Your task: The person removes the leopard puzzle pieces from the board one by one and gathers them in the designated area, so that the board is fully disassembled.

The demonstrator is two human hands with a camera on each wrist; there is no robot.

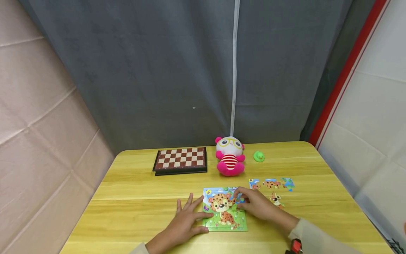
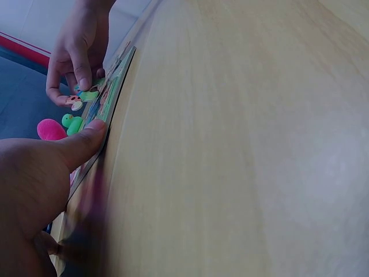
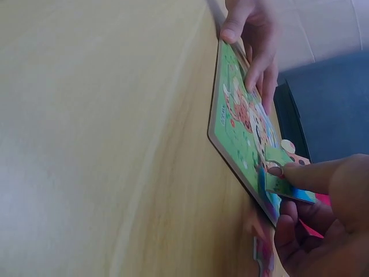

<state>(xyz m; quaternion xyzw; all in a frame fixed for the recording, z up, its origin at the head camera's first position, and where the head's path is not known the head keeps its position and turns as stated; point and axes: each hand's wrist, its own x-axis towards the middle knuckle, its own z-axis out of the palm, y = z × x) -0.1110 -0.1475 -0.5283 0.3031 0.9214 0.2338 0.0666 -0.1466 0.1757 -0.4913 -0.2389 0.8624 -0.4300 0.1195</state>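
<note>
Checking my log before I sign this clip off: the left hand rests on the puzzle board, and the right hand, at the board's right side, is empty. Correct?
Not quite: the right hand is not empty. The right wrist view shows it pinching a puzzle piece. The left hand does rest on the puzzle board, as you say.

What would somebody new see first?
Probably the pink and white plush toy with yellow glasses, at the back of the yellow table, between the brown checkered board and the green toy duck. Next, perhaps, the green square puzzle with a spotted orange cub, nearer the front: a left hand touches its left edge, and a right hand pinches a green jigsaw piece at its right side.
</note>
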